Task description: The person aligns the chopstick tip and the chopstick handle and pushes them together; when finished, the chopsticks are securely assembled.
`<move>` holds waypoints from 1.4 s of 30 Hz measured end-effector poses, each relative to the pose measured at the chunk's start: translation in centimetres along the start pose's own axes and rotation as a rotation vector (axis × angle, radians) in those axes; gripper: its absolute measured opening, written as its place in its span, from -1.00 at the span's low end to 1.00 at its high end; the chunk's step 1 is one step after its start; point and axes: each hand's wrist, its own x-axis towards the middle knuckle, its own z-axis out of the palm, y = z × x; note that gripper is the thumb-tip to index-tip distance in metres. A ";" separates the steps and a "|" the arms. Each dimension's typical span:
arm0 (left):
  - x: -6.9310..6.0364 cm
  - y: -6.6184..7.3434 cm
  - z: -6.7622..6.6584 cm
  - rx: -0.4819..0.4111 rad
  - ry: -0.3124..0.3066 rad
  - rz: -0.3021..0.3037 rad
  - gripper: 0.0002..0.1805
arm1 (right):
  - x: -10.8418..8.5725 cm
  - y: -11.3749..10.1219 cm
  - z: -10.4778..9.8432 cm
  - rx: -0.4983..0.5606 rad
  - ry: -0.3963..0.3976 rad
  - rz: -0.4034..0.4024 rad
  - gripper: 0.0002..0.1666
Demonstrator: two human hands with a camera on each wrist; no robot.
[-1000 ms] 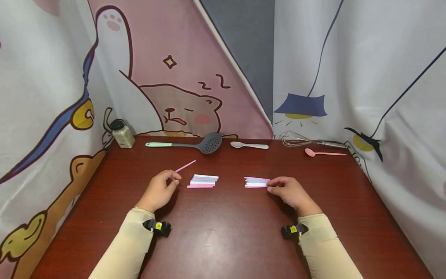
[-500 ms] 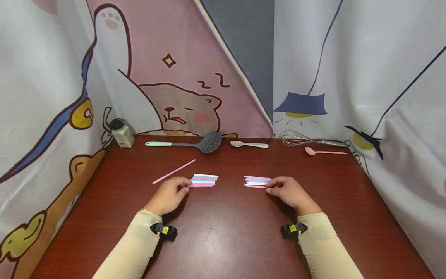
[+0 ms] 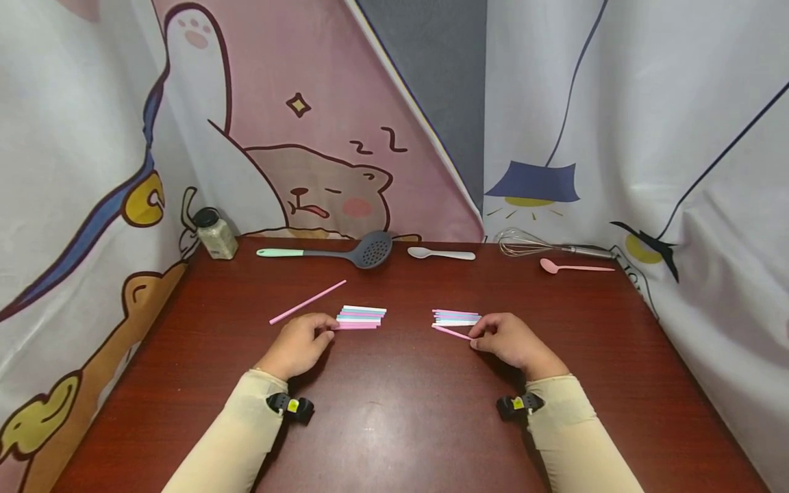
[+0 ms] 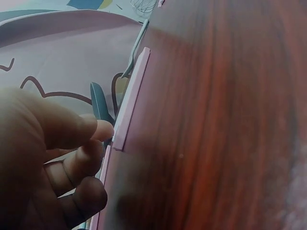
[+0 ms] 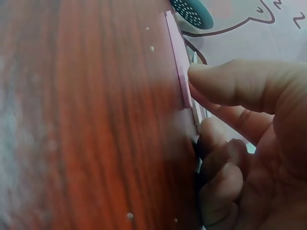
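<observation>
On the table lie two rows of short pink, white and blue straws. At the left end of the left row, my left hand has its thumb and index finger together on a pink straw. My right hand pinches the near end of another pink straw in front of the right row; this straw slants away from the others. In the right wrist view the thumb presses along the pink straw. A longer pink straw lies alone behind my left hand.
Along the table's back edge are a jar with a black lid, a slotted spoon, a white spoon, a whisk and a pink spoon. Printed curtains hang behind and at the sides.
My left hand has come from the lone pink straw, right to the left row. My right hand has swung one pink straw's near end out from the right row, toward me.
</observation>
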 end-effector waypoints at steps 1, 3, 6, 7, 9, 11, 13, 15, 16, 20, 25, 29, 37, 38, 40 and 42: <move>0.0 0.0 0.0 0.002 0.000 -0.003 -0.78 | 0.0 0.0 0.0 -0.007 -0.004 -0.008 -0.92; 0.0 0.0 -0.1 0.008 -0.003 -0.004 -0.78 | 0.0 -0.2 0.1 -0.016 -0.016 -0.022 -0.92; 0.0 0.0 -0.1 0.013 -0.006 -0.011 -0.76 | -0.1 -0.3 0.2 -0.021 -0.035 -0.042 -0.91; 0.0 0.0 -0.1 0.015 -0.006 -0.012 -0.76 | -0.1 -0.3 0.2 -0.021 -0.039 -0.046 -0.91; 0.0 0.0 -0.1 0.018 -0.007 -0.013 -0.76 | -0.1 -0.4 0.3 -0.017 -0.045 -0.051 -0.91; 0.0 0.0 -0.2 0.017 -0.008 -0.019 -0.78 | 0.0 -0.4 0.3 -0.018 -0.048 -0.052 -0.92; 0.0 -0.1 -0.2 0.016 -0.008 -0.019 -0.80 | 0.0 -0.4 0.3 -0.023 -0.050 -0.053 -0.92; 0.1 0.0 -0.2 0.014 -0.008 -0.013 -0.83 | 0.0 -0.4 0.3 -0.030 -0.052 -0.055 -0.92; 0.0 0.0 -0.2 0.011 -0.009 -0.012 -0.86 | 0.0 -0.4 0.2 -0.034 -0.053 -0.057 -0.91; 0.1 0.0 -0.2 0.008 -0.013 -0.011 -0.94 | 0.0 -0.4 0.2 -0.044 -0.055 -0.067 -0.90; 0.1 0.2 -0.1 0.023 -0.015 -0.033 -0.92 | 0.0 -0.5 0.2 -0.055 -0.059 -0.083 -0.89; 0.3 0.4 0.2 0.037 -0.002 -0.053 -0.90 | -0.2 -0.6 0.2 -0.076 -0.062 -0.103 -0.86; 0.3 0.3 0.4 0.071 0.008 -0.087 -0.85 | -0.4 -0.7 0.4 -0.123 -0.068 -0.117 -0.85; 0.3 0.2 0.4 0.067 0.006 -0.079 -0.86 | -0.4 -0.7 0.4 -0.126 -0.070 -0.115 -0.86; 0.2 0.1 0.4 0.047 0.005 -0.058 -0.88 | -0.5 -0.8 0.5 -0.127 -0.075 -0.119 -0.86; 0.1 0.0 0.4 0.004 0.003 -0.027 -0.89 | -0.6 -1.0 0.6 -0.123 -0.082 -0.135 -0.87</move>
